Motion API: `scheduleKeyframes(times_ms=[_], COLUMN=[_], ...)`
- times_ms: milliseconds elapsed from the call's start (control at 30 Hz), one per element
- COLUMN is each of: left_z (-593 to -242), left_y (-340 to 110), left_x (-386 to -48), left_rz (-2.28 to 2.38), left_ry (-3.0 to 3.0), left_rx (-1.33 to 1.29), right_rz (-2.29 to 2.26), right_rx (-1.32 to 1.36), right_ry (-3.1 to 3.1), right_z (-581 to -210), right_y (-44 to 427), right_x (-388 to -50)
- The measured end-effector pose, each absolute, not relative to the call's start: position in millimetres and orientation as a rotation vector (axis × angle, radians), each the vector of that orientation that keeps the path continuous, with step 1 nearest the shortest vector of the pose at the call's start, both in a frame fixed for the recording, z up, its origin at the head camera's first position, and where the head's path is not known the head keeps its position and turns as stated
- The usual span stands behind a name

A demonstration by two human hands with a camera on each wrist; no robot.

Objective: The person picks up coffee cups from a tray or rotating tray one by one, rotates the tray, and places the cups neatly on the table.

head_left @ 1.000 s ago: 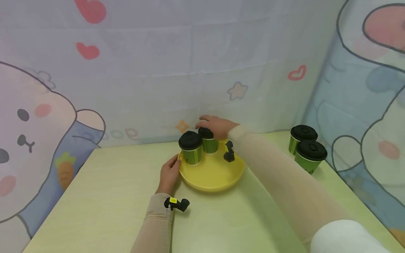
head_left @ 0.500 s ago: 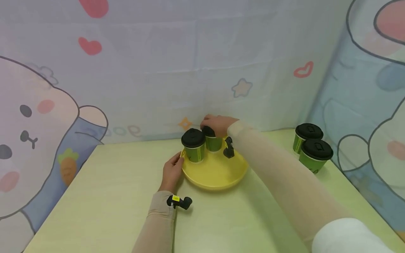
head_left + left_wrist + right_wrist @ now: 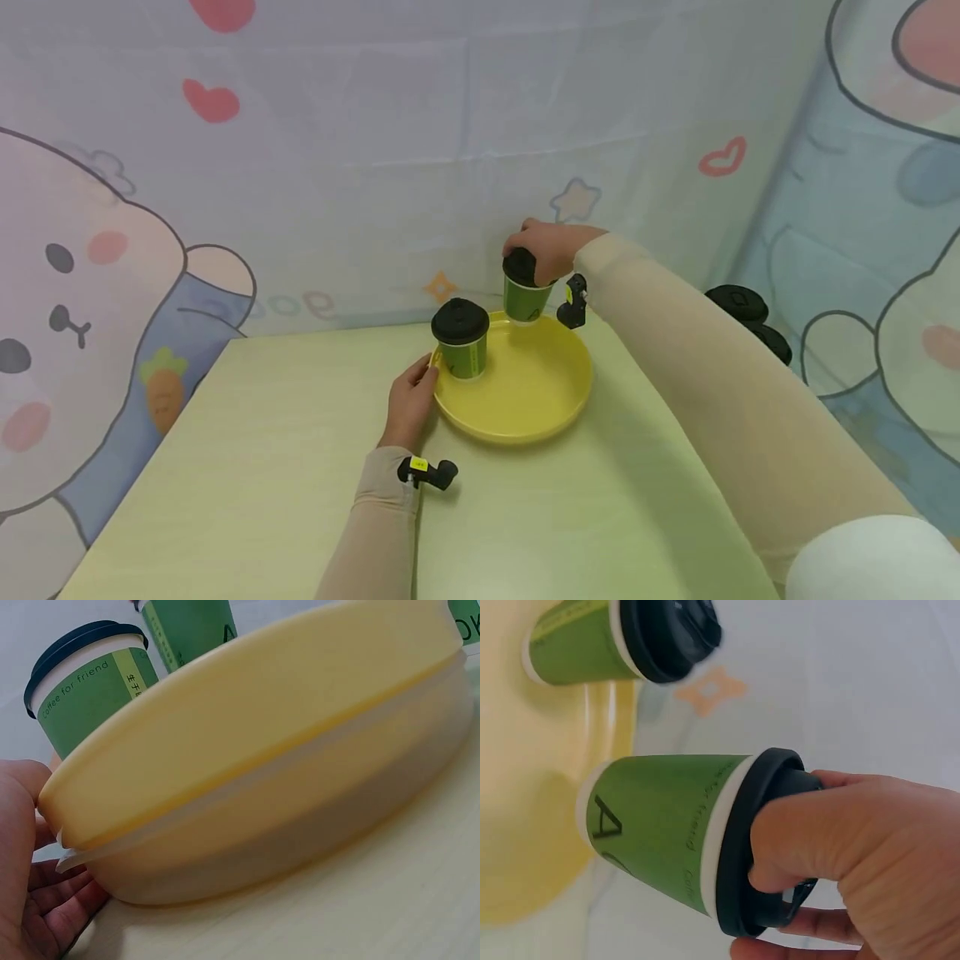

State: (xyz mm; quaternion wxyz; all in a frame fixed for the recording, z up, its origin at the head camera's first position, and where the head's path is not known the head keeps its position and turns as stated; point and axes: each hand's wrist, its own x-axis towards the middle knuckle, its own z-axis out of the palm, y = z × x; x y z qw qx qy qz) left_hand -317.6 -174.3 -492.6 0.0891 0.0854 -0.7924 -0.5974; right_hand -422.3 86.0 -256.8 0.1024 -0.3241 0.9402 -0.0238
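Observation:
In the head view, my right hand (image 3: 553, 248) grips a green paper coffee cup (image 3: 525, 302) by its black lid, above the back of a round yellow tray (image 3: 517, 412). The right wrist view shows the thumb and fingers around the lid of this cup (image 3: 660, 825), its base apart from the tray. A second lidded coffee cup (image 3: 463, 357) stands upright on the tray's left side. Beside it, my left hand (image 3: 408, 404) holds the tray's left rim. From the left wrist, the thumb lies at the rim and fingers (image 3: 67, 900) are beneath it.
Two more black-lidded cups, a back one (image 3: 738, 302) and a front one (image 3: 772, 343), stand at the table's right, mostly hidden by my right sleeve (image 3: 697, 375). A printed cloth (image 3: 360, 167) hangs behind the pale table (image 3: 285, 433).
My right hand has closed on the lid of the back cup and lifted it up and to the right off the tray. The left hand stays at the rim.

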Motion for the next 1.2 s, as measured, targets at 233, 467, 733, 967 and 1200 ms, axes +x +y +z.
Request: scheduleKeyframes(times_ms=[233,467,733,967,1200], left_z=[-490,-488,-485,-486,-486], left_y=[-175,-175,-173,-174,-175], left_x=[-318,-316,-315,-315,-315], left_rz=[-1.781,-1.777,-1.754,-1.742,-1.737], left_ry=[-2.378,-2.392,-2.424,-2.431,-2.432], left_rx=[0.266,0.272,0.278,0.254,0.24], right_rz=[-0.157,-0.167,-0.133,-0.136,-0.137], right_rx=[-0.778,-0.655,-0.52,-0.384,-0.222], right_ry=[2.769,2.797,2.821,2.855,2.848], right_z=[-229,-220,-213,-220,-233], right_y=[118,151,183,213,236], right_x=[-417,-415,-406,-404,-407])
